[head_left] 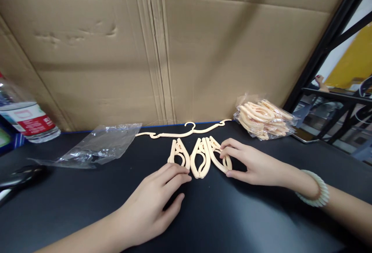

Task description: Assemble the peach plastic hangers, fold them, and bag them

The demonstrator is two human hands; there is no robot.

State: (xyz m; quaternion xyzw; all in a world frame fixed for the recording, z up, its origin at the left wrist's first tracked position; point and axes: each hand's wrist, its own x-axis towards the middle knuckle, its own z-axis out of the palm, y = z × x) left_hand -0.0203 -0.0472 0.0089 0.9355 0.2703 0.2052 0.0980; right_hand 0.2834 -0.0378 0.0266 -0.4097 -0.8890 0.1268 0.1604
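Three cream folding clothes hangers lie folded side by side on the black table: a left one (pixel 187 157), a middle one (pixel 207 158) and a right one (pixel 216 160). My left hand (pixel 157 195) rests its stretched fingers over the lower end of the left hanger, thumb apart. On the right hanger, my right hand (pixel 247 162) has its thumb at the lower end and its fingers on the outer side. Behind them lies an unfolded hanger (pixel 177 134), its hook pointing to the back. My fingers partly cover the two outer hangers.
An empty clear plastic bag (pixel 100 146) lies at the left. Several more hangers in a clear bag (pixel 264 119) sit at the back right. A large bottle (pixel 31 119) and a dark object (pixel 20 175) are at far left. Cardboard (pixel 217 51) walls the back; a black metal frame (pixel 325 47) stands right.
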